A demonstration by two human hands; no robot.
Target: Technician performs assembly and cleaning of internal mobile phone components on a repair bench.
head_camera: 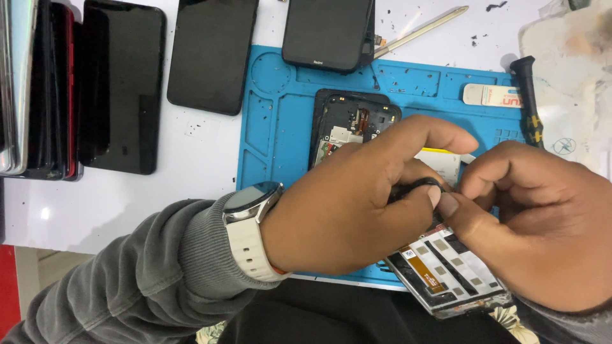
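A small black part (417,186) is being pinched between the fingertips of the left hand (347,204) and right hand (535,223) above the opened phone (347,124) on the blue mat (274,121); seemingly it is being detached; a gentle, steady pull is being called for.

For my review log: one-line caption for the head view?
Left hand and right hand pinch a small black part over an opened phone on a blue repair mat.

We see bright, even overhead light, soft shadows under the hands, glare on the white table (127,204), sharp focus
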